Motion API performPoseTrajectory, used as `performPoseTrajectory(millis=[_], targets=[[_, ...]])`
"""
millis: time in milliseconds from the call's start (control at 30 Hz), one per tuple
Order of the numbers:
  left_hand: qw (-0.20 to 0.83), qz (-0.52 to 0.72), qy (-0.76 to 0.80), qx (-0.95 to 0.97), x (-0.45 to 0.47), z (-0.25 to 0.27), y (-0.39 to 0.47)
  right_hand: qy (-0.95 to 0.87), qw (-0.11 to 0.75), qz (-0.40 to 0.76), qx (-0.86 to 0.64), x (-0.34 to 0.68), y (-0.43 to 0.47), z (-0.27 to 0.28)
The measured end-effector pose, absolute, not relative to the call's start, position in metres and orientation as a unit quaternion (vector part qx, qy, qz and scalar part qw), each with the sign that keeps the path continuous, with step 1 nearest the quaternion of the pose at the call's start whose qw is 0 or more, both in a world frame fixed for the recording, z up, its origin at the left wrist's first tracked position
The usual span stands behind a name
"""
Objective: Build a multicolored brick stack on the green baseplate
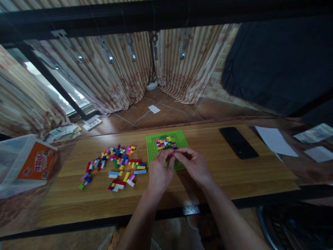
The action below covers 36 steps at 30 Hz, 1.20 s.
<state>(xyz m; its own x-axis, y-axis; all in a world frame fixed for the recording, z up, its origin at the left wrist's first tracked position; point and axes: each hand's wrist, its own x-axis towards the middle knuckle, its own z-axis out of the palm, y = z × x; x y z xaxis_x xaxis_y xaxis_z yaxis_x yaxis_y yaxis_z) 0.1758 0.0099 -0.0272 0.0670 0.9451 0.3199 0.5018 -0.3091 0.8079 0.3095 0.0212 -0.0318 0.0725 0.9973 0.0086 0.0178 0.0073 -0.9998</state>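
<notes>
At the far left, a clear plastic box (15, 166) with an orange label (39, 161) stands just beyond the end of the wooden table (85, 205). Behind it, a stack of papers (63, 133) lies near the foot of a striped curtain (114, 80). On the left half of the table spreads a loose group of toy bricks (122, 160) in many colours: small ones crowd together at the back, while longer blue, red, yellow and white pieces lie nearer the front edge. Right of them, around the middle of the table, a green studded baseplate (151, 143) lies flat, carrying a tight multicoloured block of bricks (165, 142) on its rear part. The left hand (160, 172) reaches in over the front of this plate, its thumb and finger pinched together on a small orange brick (173, 153), which sits just in front of the assembled block and is mostly covered by the fingertips. The right hand (196, 166) comes in from the other side, its thumb and finger also closed on that piece, so the two hands meet there; whether the brick touches the plate, I cannot tell. Farther right, a black phone (238, 142) lies flat on the table, well apart from the hands. Just past the right end lies a white sheet (276, 140), with more papers (314, 133) beyond it.
</notes>
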Motion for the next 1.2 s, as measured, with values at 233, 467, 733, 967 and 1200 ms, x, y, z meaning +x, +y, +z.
performPoseTrajectory(millis=[233,467,733,967,1200], targets=[[0.249,0.438,0.509,0.698,0.181,-0.028,0.009,-0.489,0.491,0.494,-0.525,0.310,0.023,-0.036],[0.267,0.472,0.573,0.614,0.169,-0.028,0.014,-0.490,0.462,0.401,-0.621,0.322,0.033,-0.042],[0.267,0.408,0.696,0.527,0.142,-0.031,0.024,-0.523,0.404,0.327,-0.676,0.317,0.039,-0.052],[0.320,0.370,0.677,0.550,0.147,-0.039,0.021,-0.531,0.390,0.306,-0.688,0.310,0.037,-0.046],[0.319,0.326,0.689,0.563,0.152,-0.032,0.020,-0.550,0.385,0.328,-0.664,0.318,0.039,-0.052]])
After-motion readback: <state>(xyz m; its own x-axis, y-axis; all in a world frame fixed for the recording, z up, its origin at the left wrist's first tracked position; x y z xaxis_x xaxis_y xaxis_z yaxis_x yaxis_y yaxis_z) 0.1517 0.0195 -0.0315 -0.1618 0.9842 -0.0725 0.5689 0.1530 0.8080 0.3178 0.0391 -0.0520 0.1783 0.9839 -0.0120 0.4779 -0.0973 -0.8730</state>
